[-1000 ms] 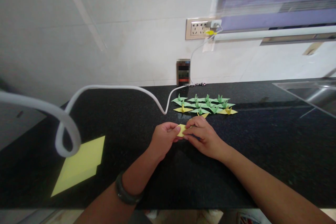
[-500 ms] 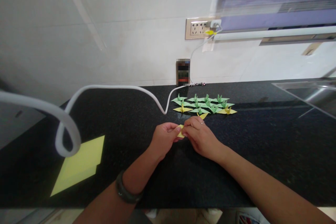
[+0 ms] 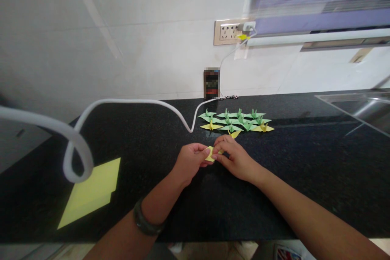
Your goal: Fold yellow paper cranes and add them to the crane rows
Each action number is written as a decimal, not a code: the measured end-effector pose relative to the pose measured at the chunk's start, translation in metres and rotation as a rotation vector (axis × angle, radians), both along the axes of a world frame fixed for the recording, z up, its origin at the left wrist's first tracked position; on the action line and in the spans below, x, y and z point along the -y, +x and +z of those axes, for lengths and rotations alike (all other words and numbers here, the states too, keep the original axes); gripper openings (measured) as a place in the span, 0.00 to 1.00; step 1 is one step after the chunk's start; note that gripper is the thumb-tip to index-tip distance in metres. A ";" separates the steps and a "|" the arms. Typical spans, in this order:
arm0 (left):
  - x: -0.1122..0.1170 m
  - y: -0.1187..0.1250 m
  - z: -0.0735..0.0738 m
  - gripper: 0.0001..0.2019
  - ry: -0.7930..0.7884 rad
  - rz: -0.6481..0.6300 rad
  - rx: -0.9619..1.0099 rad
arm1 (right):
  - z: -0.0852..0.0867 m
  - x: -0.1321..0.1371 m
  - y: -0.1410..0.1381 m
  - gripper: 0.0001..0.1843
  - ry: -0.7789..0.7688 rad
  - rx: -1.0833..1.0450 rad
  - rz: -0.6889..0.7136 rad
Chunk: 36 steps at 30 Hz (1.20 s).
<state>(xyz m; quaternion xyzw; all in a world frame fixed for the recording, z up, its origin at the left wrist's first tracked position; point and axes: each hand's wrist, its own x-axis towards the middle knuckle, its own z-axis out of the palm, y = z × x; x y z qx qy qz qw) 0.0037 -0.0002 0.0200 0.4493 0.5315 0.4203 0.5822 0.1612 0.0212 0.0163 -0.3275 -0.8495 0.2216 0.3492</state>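
Both my hands meet over the black countertop (image 3: 304, 162) and pinch one small folded yellow paper piece (image 3: 210, 154). My left hand (image 3: 190, 161) grips its left side with curled fingers. My right hand (image 3: 233, 157) holds its right side, fingers pressed together on the fold. Most of the paper is hidden between the fingers. Just behind my hands lies a cluster of several finished green and yellow paper cranes (image 3: 236, 121).
A stack of yellow square paper sheets (image 3: 91, 193) lies at the front left. A thick white cable (image 3: 73, 150) loops across the left side. A phone (image 3: 211, 83) leans on the wall, charging from a wall socket (image 3: 228, 32). A steel sink (image 3: 359, 105) is at the far right.
My right hand's fingers shifted slightly on the yellow paper, working the fold. The left hand and everything else stayed in place.
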 end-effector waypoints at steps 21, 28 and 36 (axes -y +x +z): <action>-0.002 -0.001 -0.002 0.10 0.006 0.002 -0.003 | 0.004 -0.003 0.008 0.08 -0.007 -0.038 0.152; -0.002 0.000 -0.001 0.10 -0.004 -0.023 -0.005 | 0.007 -0.001 0.007 0.07 0.036 0.036 0.135; -0.003 -0.002 -0.002 0.10 -0.009 -0.022 0.001 | 0.010 -0.003 0.011 0.07 0.089 0.067 0.148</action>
